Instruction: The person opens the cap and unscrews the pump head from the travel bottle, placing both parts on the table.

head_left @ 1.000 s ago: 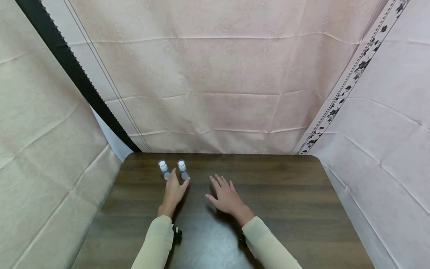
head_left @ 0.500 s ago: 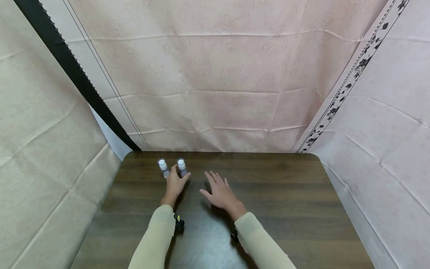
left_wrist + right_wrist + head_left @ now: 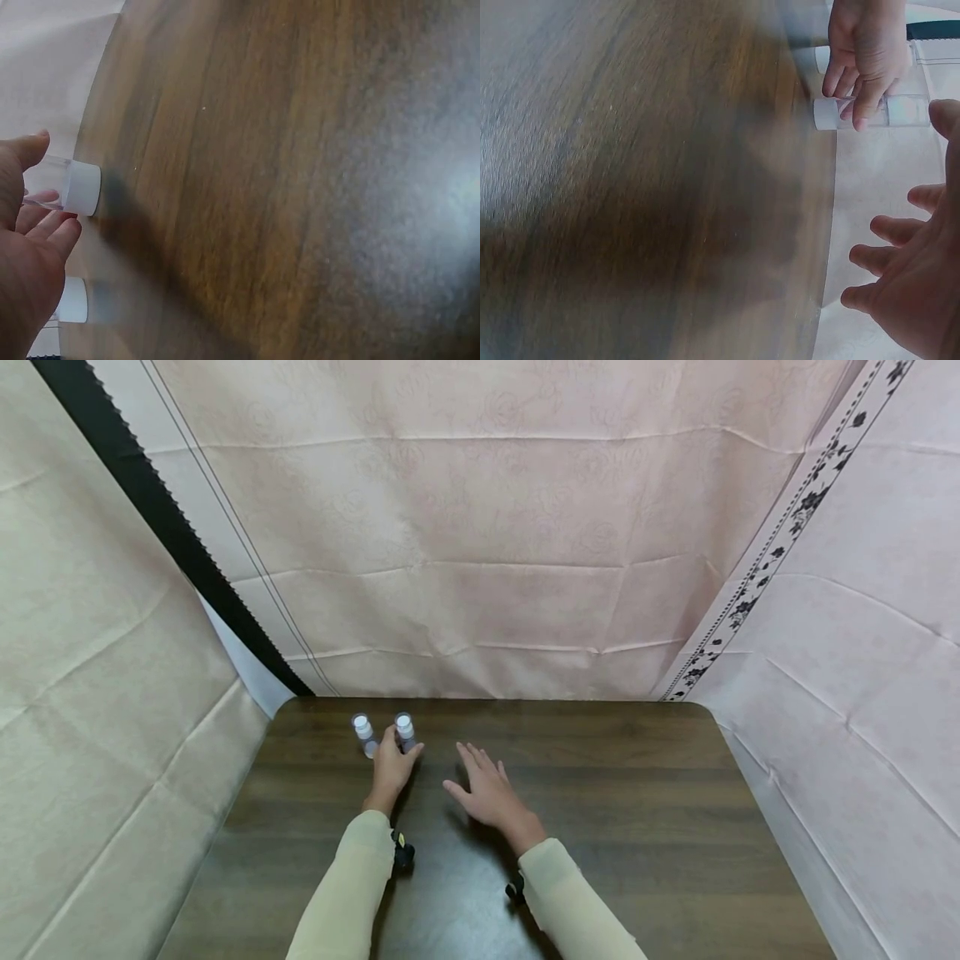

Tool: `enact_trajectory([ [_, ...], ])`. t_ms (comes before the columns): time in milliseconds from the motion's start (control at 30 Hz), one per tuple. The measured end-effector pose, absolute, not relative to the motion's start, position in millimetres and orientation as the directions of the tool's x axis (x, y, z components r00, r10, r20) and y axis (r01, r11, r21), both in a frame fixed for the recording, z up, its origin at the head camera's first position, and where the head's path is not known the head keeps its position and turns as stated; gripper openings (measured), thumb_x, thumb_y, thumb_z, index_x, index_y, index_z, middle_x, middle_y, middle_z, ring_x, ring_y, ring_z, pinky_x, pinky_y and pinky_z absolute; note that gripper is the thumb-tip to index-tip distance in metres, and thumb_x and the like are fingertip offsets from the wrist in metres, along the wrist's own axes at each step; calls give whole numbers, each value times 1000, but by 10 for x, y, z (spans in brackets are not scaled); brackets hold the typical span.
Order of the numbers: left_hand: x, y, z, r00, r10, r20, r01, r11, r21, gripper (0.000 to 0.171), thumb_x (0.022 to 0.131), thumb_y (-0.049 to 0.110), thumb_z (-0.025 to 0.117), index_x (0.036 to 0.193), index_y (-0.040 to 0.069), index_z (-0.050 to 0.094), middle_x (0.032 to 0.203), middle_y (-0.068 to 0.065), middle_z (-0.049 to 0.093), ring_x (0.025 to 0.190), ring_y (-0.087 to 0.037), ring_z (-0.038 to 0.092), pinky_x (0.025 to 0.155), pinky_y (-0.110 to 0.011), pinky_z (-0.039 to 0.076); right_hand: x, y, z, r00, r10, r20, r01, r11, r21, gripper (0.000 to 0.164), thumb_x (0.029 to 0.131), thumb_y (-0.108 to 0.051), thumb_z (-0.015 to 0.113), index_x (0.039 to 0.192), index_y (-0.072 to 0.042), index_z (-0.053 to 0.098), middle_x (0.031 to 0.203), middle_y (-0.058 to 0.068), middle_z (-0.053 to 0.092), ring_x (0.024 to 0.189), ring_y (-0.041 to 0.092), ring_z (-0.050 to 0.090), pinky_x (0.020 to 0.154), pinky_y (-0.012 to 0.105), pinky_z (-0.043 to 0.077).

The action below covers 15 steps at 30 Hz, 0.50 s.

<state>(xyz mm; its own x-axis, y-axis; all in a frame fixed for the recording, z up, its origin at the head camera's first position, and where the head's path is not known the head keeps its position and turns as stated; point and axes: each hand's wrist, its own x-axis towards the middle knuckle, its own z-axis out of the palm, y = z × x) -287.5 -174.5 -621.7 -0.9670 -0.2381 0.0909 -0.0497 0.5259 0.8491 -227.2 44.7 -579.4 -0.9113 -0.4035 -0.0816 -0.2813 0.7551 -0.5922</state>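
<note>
Brown wood-look table [image 3: 600, 802] here, with creased pale cloth [image 3: 487, 527] hanging behind and down both sides. Black strip [image 3: 161, 531] slanting down on the left, floral trim [image 3: 787, 539] on the right. Near the far edge, left of centre: left bottle [image 3: 365, 735] and right bottle [image 3: 405, 731], both clear, both upright, white up top and white at the base, side by side with a small gap.

Right bottle pinched in the left hand [image 3: 390, 772], thumb [image 3: 31, 148] on one side and fingers [image 3: 61, 232] on the other, pretty obvious from both wrist views. Can't tell if fully on the wood or just off it. Left bottle just beside that same hand, not gripped.

Right hand [image 3: 491, 793] further right, over the table, holding nothing, fingers spread, thumb stuck out wide, apart from both bottles. Pale sleeves [image 3: 337, 893] on both arms, dark gadget [image 3: 403, 853] at each wrist.
</note>
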Motion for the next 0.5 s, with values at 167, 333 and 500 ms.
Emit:
enact_trajectory([
  [167,-2869,-1734,-6225,-960,-257,111,-35,504,863,51,94,10,76,137,-6,53,133,-30,64,126,-44,62,106,-54,50,-2276,456,-5808,-917,-394,-64,-275,739,-615,79,104,-63,43,167,-23,17,172,9,22,158,37,21,123,68,15],
  [333,-2855,-1721,-6225,-952,-276,132,-26,504,863,40,93,7,76,127,-5,59,125,-30,68,119,-43,66,102,-53,53,-2273,503,-5786,-917,-394,-60,-268,721,-639,78,105,-60,45,167,-22,17,172,9,21,158,38,21,123,69,14],
  [500,-2838,-1701,-6209,-947,-273,169,7,508,862,36,92,6,77,121,-7,61,117,-30,70,111,-43,69,96,-53,55,-2281,572,-5759,-917,-397,-47,-274,710,-649,81,104,-63,44,167,-21,16,172,11,21,158,40,20,123,69,14],
])
